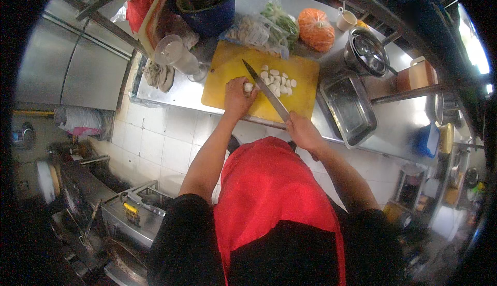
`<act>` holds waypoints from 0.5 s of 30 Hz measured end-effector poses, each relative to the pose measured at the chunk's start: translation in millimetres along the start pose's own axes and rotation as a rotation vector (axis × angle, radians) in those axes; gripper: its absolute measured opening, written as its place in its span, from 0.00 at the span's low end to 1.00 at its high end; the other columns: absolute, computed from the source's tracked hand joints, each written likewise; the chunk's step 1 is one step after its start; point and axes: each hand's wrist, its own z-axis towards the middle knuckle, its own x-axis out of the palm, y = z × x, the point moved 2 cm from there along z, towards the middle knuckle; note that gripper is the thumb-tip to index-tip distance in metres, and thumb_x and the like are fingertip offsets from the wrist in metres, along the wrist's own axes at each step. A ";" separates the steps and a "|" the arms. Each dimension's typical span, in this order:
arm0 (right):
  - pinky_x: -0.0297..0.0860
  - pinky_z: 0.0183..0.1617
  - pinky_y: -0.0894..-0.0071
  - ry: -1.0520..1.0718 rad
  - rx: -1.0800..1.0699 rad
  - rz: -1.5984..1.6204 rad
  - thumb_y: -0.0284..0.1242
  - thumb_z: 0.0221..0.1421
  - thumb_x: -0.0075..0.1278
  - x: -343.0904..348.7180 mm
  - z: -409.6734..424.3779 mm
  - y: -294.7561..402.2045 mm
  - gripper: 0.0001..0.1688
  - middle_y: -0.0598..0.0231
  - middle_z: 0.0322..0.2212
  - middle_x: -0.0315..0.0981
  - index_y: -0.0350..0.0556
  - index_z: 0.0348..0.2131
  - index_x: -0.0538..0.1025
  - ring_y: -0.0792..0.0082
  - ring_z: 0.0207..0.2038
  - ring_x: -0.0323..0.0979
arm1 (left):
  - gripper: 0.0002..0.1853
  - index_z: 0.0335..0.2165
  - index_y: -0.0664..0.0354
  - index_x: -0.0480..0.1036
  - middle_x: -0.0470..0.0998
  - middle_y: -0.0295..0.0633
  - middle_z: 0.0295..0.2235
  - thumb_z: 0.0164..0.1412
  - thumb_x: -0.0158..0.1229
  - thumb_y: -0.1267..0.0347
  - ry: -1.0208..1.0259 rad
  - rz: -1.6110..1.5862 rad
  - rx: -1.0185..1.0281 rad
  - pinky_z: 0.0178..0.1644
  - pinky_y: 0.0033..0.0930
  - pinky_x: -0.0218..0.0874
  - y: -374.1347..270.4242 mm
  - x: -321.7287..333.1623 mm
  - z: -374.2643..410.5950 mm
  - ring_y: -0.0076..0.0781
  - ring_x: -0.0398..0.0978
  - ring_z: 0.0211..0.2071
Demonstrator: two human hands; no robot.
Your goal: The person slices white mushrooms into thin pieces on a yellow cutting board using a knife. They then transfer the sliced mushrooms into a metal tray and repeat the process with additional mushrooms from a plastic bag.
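Observation:
On a yellow cutting board [221, 66] lies a loose group of white slices [276, 81], perhaps mushroom; I cannot tell for sure. My left hand [237, 93] rests on the board's left half, fingers curled around a small white piece [248, 87]. In my right hand [303, 129] is the handle of a long kitchen knife [270, 95]. Its blade runs diagonally up and left across the board, between the held piece and the slices. The tip lies beyond my left hand.
Behind the board stand a blue bucket [215, 18], bagged green vegetables [281, 23] and a bag of orange shreds [316, 29]. A clear plastic jug [176, 54] and a folded cloth [157, 75] sit left. To the right are a steel tray [349, 109] and a metal pot [367, 51].

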 end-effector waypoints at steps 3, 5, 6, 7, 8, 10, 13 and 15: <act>0.62 0.34 0.42 0.050 0.098 -0.009 0.32 0.55 0.39 6.2 -5.3 -8.3 0.13 0.37 0.24 0.69 0.38 0.35 0.63 0.36 0.30 0.68 | 0.20 0.37 0.57 0.68 0.71 0.46 0.34 0.44 0.62 0.63 -0.034 0.011 0.057 0.44 0.44 0.55 -2.3 -1.2 -0.8 0.47 0.67 0.38; 0.62 0.34 0.41 0.100 0.188 -0.046 0.32 0.55 0.39 2.3 -5.1 -6.8 0.13 0.37 0.24 0.69 0.39 0.35 0.62 0.36 0.30 0.68 | 0.22 0.39 0.57 0.68 0.71 0.45 0.34 0.45 0.61 0.62 -0.005 0.068 0.118 0.45 0.43 0.55 -6.4 -4.4 0.7 0.46 0.66 0.39; 0.62 0.34 0.41 0.111 0.227 -0.060 0.32 0.55 0.39 -2.5 -4.6 -5.1 0.13 0.37 0.24 0.69 0.40 0.36 0.62 0.36 0.30 0.68 | 0.22 0.40 0.57 0.68 0.71 0.45 0.35 0.45 0.61 0.62 0.007 0.089 0.124 0.45 0.43 0.55 -9.5 -6.4 1.4 0.45 0.66 0.40; 0.62 0.34 0.40 0.122 0.266 -0.073 0.32 0.55 0.39 -7.8 -4.6 -2.8 0.13 0.37 0.24 0.69 0.41 0.36 0.62 0.36 0.30 0.68 | 0.23 0.41 0.57 0.67 0.70 0.44 0.36 0.45 0.61 0.61 0.018 0.110 0.131 0.45 0.43 0.54 -12.9 -8.4 1.9 0.45 0.65 0.41; 0.64 0.35 0.41 0.153 0.301 -0.083 0.32 0.55 0.36 -14.9 -5.5 1.9 0.13 0.38 0.25 0.70 0.40 0.36 0.63 0.37 0.32 0.69 | 0.23 0.41 0.56 0.67 0.70 0.44 0.36 0.45 0.60 0.61 0.030 0.131 0.138 0.46 0.43 0.54 -15.0 -9.0 1.9 0.44 0.65 0.42; 0.67 0.38 0.44 0.213 0.370 -0.104 0.31 0.57 0.31 -26.8 -7.4 10.4 0.15 0.41 0.28 0.72 0.38 0.37 0.65 0.39 0.34 0.71 | 0.23 0.41 0.56 0.67 0.69 0.44 0.37 0.44 0.60 0.62 0.049 0.136 0.112 0.47 0.44 0.53 -15.4 -7.7 2.5 0.44 0.64 0.42; 0.63 0.33 0.41 0.063 0.296 -0.049 0.32 0.55 0.39 -22.0 -15.8 1.9 0.12 0.39 0.23 0.70 0.44 0.36 0.62 0.38 0.29 0.69 | 0.22 0.40 0.56 0.67 0.68 0.46 0.38 0.43 0.59 0.65 0.019 0.103 0.046 0.48 0.45 0.53 -10.5 -3.4 0.6 0.45 0.64 0.43; 0.63 0.32 0.41 0.069 0.242 -0.075 0.32 0.55 0.39 -18.9 -17.9 1.5 0.11 0.40 0.22 0.70 0.43 0.36 0.62 0.38 0.28 0.69 | 0.21 0.39 0.57 0.67 0.68 0.47 0.38 0.42 0.58 0.66 0.003 0.097 0.024 0.48 0.46 0.53 -3.0 0.8 -3.1 0.46 0.64 0.43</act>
